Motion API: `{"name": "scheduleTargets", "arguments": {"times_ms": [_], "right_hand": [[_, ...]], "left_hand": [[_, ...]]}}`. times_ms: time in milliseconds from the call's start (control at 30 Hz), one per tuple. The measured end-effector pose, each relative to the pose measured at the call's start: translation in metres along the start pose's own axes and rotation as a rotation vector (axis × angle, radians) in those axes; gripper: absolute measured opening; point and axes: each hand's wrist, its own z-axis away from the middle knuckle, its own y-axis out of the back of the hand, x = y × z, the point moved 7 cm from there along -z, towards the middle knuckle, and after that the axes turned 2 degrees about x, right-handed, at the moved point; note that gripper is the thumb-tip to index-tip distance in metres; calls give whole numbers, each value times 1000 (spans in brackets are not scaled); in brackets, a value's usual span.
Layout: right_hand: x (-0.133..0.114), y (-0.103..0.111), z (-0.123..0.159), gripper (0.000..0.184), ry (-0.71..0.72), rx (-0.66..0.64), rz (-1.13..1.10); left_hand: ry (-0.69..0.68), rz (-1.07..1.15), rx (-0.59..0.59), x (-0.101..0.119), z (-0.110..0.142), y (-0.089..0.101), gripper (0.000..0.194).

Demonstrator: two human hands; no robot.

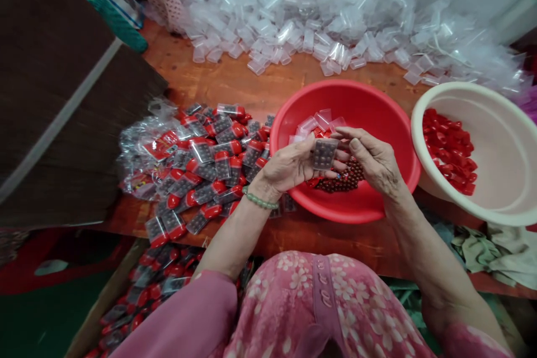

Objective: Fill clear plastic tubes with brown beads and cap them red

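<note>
My left hand (287, 165), with a green bead bracelet (260, 199) at its wrist, holds a small clear plastic case (324, 154) filled with dark brown balls. The case sits over the red basin (348, 98). Close to its right side is my right hand (373, 162), fingers stretched out and thumb apart; I see nothing held in it. Below the hands, loose brown balls (350, 176) lie in the basin. Empty clear cases (323, 119) and some red pieces lie behind them, partly hidden by my hands.
Many filled cases with red caps (205, 168) are heaped on the wooden table (235, 81) at left, beside crumpled clear bags (138, 145). Empty clear cases (308, 39) pile along the back. At right, a white basin (503, 162) holds red caps (451, 151).
</note>
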Motion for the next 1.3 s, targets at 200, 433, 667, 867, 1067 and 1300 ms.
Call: {"name": "scheduleTargets", "arguments": {"times_ms": [200, 433, 667, 867, 1067, 1300], "right_hand": [[-15, -5, -1, 29, 124, -88, 46], [-5, -1, -2, 46, 52, -117, -15], [4, 14, -5, 29, -18, 8, 149], [8, 26, -14, 22, 28, -74, 413], [47, -14, -14, 17, 21, -660, 649], [67, -62, -2, 33, 13, -868, 894]], "left_hand": [[29, -94, -11, -5, 1, 0, 39], [-95, -135, 93, 7, 1, 6, 33], [-85, -240, 86, 4, 2, 5, 35], [-213, -304, 262, 25, 8, 10, 35], [-207, -485, 226, 32, 8, 7, 40], [-238, -563, 260, 34, 13, 5, 33]]}}
